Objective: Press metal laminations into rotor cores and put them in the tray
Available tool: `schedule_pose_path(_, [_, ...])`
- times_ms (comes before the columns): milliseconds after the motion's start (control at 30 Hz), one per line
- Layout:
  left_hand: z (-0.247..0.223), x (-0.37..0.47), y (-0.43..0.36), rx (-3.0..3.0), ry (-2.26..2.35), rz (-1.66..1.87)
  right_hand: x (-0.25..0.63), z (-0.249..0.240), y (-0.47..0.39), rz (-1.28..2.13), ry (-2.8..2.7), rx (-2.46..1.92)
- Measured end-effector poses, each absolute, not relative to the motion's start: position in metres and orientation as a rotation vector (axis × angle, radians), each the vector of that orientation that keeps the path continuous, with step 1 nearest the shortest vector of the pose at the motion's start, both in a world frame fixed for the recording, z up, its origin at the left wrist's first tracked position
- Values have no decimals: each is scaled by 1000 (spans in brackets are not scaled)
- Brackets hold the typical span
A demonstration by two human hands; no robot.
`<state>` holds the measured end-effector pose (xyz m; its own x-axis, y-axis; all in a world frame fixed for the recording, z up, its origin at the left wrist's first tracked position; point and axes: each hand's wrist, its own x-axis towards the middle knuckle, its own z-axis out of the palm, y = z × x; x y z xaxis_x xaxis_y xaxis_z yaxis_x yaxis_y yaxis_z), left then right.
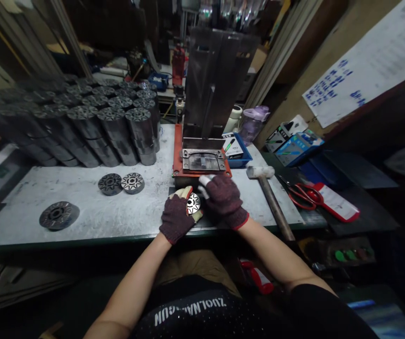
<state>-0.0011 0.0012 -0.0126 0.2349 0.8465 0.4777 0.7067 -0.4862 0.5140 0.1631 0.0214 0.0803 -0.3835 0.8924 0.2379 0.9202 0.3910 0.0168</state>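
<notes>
Both of my hands wear dark maroon knit gloves with pale fingers. My left hand [180,213] is closed around a round slotted metal core [193,203], its star-patterned end facing up, close to the table's front edge. Just right of it, my right hand [223,197] is near the front of the press fixture [203,161]; its fingers are partly curled, and whether they grip anything is hard to make out. The fixture sits on an orange base [177,155] under a tall dark clear guard [216,84].
Stacked metal cores [110,117] crowd the table's back left. Loose cores [132,182] and another one [59,215] lie nearer. A mallet [271,202], red-handled scissors [303,195], a blue tray [243,153] and a purple bottle [254,123] are to the right.
</notes>
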Motion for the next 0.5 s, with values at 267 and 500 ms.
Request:
schedule_pose_path(267, [-13, -2, 2, 2302, 1516, 1035, 159, 118, 70, -326, -2478, -1555])
schedule_pose_path(500, [-9, -3, 1, 2303, 1510, 1013, 162, 87, 17, -64, -2575, -1639])
